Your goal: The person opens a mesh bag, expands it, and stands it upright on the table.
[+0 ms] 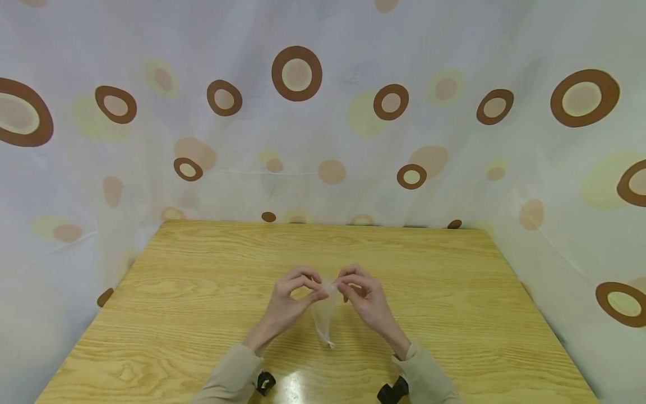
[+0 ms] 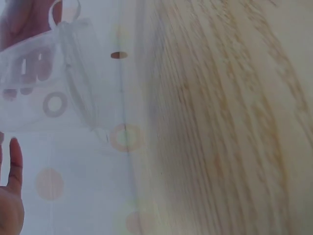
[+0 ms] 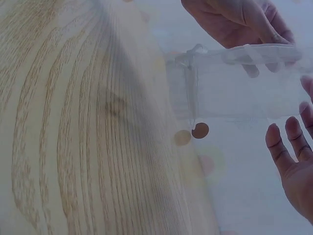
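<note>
A sheer, whitish drawstring pouch (image 1: 324,315) hangs between the two hands above the table, its narrow lower end tipped with a small cord end. My left hand (image 1: 292,297) pinches its upper edge from the left, thumb and forefinger meeting there. On the other side my right hand (image 1: 365,294) pinches the same edge with thumb and fingers. In the left wrist view, a looped cord shows on the pouch (image 2: 80,73), and fingers of the right hand (image 2: 29,27) show through the thin cloth. The right wrist view has the pouch (image 3: 225,93) spread between the left hand (image 3: 234,24) and right hand (image 3: 298,176).
The wood-grain table (image 1: 202,292) stretches out beneath both hands. A white curtain (image 1: 333,134) printed with brown rings and pale dots stands along its back and sides. Black devices (image 1: 392,390) sit at the wrists by the beige sleeves (image 1: 234,370).
</note>
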A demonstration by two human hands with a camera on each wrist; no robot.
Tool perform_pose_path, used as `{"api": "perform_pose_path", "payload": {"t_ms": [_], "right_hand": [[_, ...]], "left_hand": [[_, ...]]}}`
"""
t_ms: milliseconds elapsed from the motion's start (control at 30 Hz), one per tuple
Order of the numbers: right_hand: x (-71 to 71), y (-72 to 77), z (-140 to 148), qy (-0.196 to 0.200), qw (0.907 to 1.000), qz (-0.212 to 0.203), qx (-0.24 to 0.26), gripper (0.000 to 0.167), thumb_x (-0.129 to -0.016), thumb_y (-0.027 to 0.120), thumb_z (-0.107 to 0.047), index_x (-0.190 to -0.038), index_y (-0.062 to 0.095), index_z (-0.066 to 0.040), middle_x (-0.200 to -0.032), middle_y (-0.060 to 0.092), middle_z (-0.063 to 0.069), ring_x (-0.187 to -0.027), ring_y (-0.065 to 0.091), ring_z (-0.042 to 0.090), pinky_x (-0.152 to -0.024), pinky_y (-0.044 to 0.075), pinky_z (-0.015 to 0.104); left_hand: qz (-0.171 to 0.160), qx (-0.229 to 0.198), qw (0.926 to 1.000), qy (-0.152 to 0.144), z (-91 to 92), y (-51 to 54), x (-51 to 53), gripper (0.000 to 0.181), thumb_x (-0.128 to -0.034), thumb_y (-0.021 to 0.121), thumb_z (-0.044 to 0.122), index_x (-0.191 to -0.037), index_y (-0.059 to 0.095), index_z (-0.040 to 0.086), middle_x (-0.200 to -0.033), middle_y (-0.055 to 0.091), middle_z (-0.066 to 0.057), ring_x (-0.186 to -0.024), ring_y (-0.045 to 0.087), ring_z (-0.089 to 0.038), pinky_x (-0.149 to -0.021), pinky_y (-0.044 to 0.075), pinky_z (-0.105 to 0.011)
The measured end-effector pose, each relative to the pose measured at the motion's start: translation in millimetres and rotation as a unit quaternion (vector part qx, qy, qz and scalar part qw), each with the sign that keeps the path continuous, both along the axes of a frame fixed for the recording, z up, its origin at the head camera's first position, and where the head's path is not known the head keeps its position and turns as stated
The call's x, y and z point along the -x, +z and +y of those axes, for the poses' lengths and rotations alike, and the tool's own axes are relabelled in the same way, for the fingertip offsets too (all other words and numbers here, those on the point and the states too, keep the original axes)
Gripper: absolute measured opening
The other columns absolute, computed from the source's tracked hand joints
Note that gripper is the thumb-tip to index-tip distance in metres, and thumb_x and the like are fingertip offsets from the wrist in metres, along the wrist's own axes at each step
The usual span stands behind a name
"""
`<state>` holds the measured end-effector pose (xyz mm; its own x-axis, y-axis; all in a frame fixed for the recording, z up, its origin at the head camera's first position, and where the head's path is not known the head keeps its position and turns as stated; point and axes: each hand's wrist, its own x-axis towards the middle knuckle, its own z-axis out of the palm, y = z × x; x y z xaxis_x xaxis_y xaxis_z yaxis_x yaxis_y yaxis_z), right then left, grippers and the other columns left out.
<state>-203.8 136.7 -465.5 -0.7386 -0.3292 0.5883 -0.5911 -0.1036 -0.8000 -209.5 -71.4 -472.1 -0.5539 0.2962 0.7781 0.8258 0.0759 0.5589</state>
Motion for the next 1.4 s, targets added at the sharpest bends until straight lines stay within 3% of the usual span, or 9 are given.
{"api": "perform_pose_path", "payload": {"t_ms": [133, 300, 433, 633, 933, 1067, 1167, 1300, 1400], "right_hand": [[-2.5, 2.3, 0.7, 0.005, 0.9995, -0.011, -0.031, 0.014, -0.096, 0.06, 0.008, -0.109, 0.063, 0.01, -0.113, 0.055, 0.003, -0.088, 0.052, 0.006, -0.068, 0.053, 0.024], [-2.0, 2.2, -1.4, 0.023, 0.9993, -0.018, -0.023, 0.005, -0.096, 0.061, 0.005, -0.099, 0.062, 0.009, -0.111, 0.052, -0.001, -0.09, 0.052, 0.005, -0.067, 0.054, 0.026], [-0.5, 0.6, 0.4, 0.033, 0.9993, -0.016, -0.002, 0.014, -0.099, 0.058, 0.001, -0.094, 0.063, 0.013, -0.107, 0.051, -0.005, -0.089, 0.052, 0.004, -0.064, 0.052, 0.024], [-0.3, -0.6, 5.5, 0.046, 0.9983, -0.018, -0.029, 0.02, -0.103, 0.052, -0.003, -0.095, 0.064, 0.011, -0.11, 0.051, -0.007, -0.094, 0.05, 0.005, -0.067, 0.05, 0.023], [-5.4, 3.9, 5.8, 0.065, 0.9917, -0.094, -0.058, 0.012, -0.102, 0.057, -0.006, -0.1, 0.059, 0.006, -0.116, 0.051, -0.005, -0.103, 0.049, 0.006, -0.081, 0.051, 0.027], [-5.7, 5.5, 5.8, 0.058, 0.9913, -0.103, -0.056, 0.016, -0.102, 0.057, -0.008, -0.099, 0.061, 0.007, -0.115, 0.053, -0.005, -0.098, 0.05, 0.006, -0.076, 0.05, 0.025], [-5.2, 5.2, 7.3, 0.05, 0.9932, -0.089, -0.057, 0.019, -0.104, 0.053, -0.008, -0.1, 0.063, 0.008, -0.113, 0.055, -0.008, -0.096, 0.051, 0.006, -0.074, 0.048, 0.025], [-4.2, 4.7, 9.5, 0.043, 0.9949, -0.068, -0.062, 0.021, -0.104, 0.052, -0.007, -0.101, 0.065, 0.009, -0.112, 0.056, -0.011, -0.092, 0.051, 0.004, -0.074, 0.048, 0.026], [-3.1, 3.8, 10.3, 0.05, 0.9957, -0.052, -0.059, 0.019, -0.104, 0.052, -0.004, -0.101, 0.065, 0.01, -0.11, 0.055, -0.01, -0.087, 0.049, 0.006, -0.071, 0.046, 0.027]], "left_hand": [[0.016, -0.013, 0.9998, 0.007, -0.5, 0.1, 0.6, 0.022, -0.0766, 0.077, -0.013, -0.086, 0.072, 0.006, -0.096, 0.059, -0.011, -0.091, 0.055, -0.022, -0.082, 0.051, -0.025], [0.04, -0.014, 0.9991, 0.005, 0.3, 0.8, 1.1, 0.004, -0.0886, 0.072, 0.003, -0.085, 0.072, 0.004, -0.096, 0.057, -0.011, -0.09, 0.054, -0.021, -0.079, 0.049, -0.027], [0.053, -0.014, 0.9985, -0.002, -0.2, 0.0, 2.1, 0.016, -0.0951, 0.065, 0.013, -0.084, 0.072, 0.005, -0.096, 0.057, -0.011, -0.089, 0.052, -0.021, -0.073, 0.045, -0.03], [0.05, -0.006, 0.9987, -0.01, -1.6, -0.4, 1.4, 0.023, -0.0982, 0.057, 0.019, -0.083, 0.069, 0.007, -0.097, 0.058, -0.011, -0.091, 0.053, -0.022, -0.077, 0.047, -0.03], [0.047, 0.008, 0.9988, 0.009, -1.8, -0.4, 0.0, 0.024, -0.1, 0.055, 0.016, -0.082, 0.067, 0.006, -0.097, 0.058, -0.011, -0.092, 0.055, -0.022, -0.079, 0.05, -0.027], [0.056, 0.003, 0.9984, 0.001, -1.8, -1.3, 1.6, 0.025, -0.1002, 0.054, 0.019, -0.083, 0.066, 0.005, -0.096, 0.058, -0.011, -0.09, 0.054, -0.021, -0.076, 0.05, -0.028], [0.035, 0.0, 0.9994, -0.009, -2.6, -2.1, 0.0, 0.02, -0.0982, 0.06, 0.019, -0.088, 0.069, 0.004, -0.098, 0.059, -0.013, -0.092, 0.055, -0.021, -0.075, 0.05, -0.03], [-0.034, 0.002, 0.999, -0.03, -4.0, -1.7, -4.7, 0.01, -0.0917, 0.072, 0.011, -0.099, 0.071, 0.004, -0.103, 0.063, -0.015, -0.098, 0.057, -0.018, -0.076, 0.049, -0.035], [-0.084, 0.002, 0.995, -0.054, -4.5, 0.0, -6.7, 0.007, -0.09, 0.073, 0.003, -0.096, 0.07, 0.005, -0.105, 0.064, -0.014, -0.099, 0.057, -0.013, -0.078, 0.049, -0.033]]}}
